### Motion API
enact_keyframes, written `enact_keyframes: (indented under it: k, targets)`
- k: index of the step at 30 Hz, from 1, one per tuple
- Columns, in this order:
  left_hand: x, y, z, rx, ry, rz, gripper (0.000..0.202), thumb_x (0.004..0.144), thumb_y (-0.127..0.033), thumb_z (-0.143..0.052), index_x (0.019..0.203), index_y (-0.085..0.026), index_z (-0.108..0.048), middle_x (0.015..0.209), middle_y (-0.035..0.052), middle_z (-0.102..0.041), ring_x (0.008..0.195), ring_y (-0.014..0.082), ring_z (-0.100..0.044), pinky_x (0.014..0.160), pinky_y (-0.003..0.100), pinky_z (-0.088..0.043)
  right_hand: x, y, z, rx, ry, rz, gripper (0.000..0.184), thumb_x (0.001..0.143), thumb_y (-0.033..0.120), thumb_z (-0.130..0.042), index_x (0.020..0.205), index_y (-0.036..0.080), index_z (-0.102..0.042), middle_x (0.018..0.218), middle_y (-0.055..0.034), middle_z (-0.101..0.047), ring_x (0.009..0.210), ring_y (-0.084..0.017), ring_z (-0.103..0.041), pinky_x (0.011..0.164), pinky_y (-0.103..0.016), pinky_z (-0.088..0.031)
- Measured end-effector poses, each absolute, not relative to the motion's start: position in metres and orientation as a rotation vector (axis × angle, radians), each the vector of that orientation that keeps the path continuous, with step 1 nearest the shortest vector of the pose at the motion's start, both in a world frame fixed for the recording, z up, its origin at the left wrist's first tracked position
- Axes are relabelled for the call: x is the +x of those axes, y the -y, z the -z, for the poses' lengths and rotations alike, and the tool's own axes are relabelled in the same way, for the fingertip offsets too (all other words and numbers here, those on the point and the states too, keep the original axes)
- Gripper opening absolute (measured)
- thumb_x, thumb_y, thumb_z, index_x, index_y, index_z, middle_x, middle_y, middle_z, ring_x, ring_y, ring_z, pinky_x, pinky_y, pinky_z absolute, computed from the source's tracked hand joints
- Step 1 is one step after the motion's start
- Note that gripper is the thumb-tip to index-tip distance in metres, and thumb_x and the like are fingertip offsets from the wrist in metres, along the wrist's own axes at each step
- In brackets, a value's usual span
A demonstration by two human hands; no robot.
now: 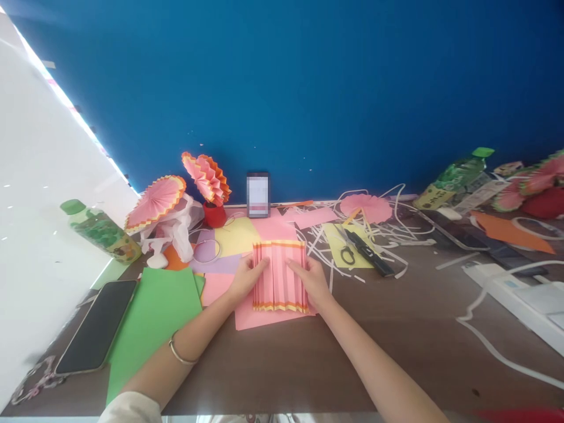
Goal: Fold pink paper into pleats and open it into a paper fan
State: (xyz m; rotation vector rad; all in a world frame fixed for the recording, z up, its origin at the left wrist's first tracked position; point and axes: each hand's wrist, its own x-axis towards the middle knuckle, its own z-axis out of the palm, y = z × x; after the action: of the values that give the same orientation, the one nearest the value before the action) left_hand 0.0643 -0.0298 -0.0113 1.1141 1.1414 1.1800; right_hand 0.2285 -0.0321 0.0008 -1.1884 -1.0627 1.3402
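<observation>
Between my two hands is a pink pleated paper, its upper and lower edges banded in orange and yellow. My left hand grips its left side, thumb on top and the other fingers mostly hidden behind. On the opposite side my right hand grips it the same way, thumb pressed over the folds. Beneath it lies a flat sheet of pink paper on the table. Yellow paper and purple paper lie just beyond my left hand.
Green paper and a phone lie left. Behind stand pleated paper fans, a red pot and an upright phone. Scissors, a black cutter and paper strips lie right, near a power strip. Bottles flank the table.
</observation>
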Motion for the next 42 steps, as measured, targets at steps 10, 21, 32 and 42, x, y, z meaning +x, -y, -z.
enact_keyframes:
  k: [10,21,32,42]
  targets:
    - [0.063,0.030,0.013,1.056,-1.181,-1.207,0.036,0.068,-0.048,-0.060,0.081,-0.015,-0.061,0.068,0.0026,-0.060,0.064,0.0163,-0.058,0.064,0.027,-0.046,0.232,0.032,-0.001,-1.143,1.003,-1.363,0.038,0.058,0.036,-0.072,0.090,0.016,-0.065,0.084,-0.0062,-0.069,0.073,-0.022,-0.064,0.062,-0.030,-0.048]
    - [0.063,0.029,0.018,1.088,-1.142,-1.195,0.036,0.072,-0.049,-0.057,0.080,-0.014,-0.059,0.070,0.0033,-0.061,0.064,0.0158,-0.059,0.063,0.028,-0.046,0.228,0.034,-0.003,-1.154,1.016,-1.445,0.040,0.060,0.028,-0.072,0.098,0.020,-0.062,0.092,-0.0055,-0.069,0.084,-0.024,-0.064,0.071,-0.034,-0.052]
    - [0.064,0.033,0.009,1.077,-1.012,-1.148,0.036,0.072,-0.046,-0.059,0.089,-0.014,-0.059,0.082,0.0060,-0.065,0.074,0.0190,-0.062,0.070,0.031,-0.047,0.220,0.038,-0.003,-1.151,0.903,-1.614,0.041,0.055,0.022,-0.074,0.094,0.018,-0.060,0.094,-0.0059,-0.068,0.089,-0.025,-0.064,0.074,-0.037,-0.053]
    - [0.067,0.035,0.005,0.984,-0.960,-1.145,0.041,0.071,-0.049,-0.059,0.093,-0.015,-0.058,0.085,0.0060,-0.066,0.079,0.0200,-0.062,0.072,0.030,-0.047,0.217,0.039,0.000,-1.093,0.797,-1.643,0.045,0.056,0.026,-0.075,0.097,0.018,-0.058,0.095,-0.0065,-0.068,0.092,-0.025,-0.063,0.076,-0.036,-0.053]
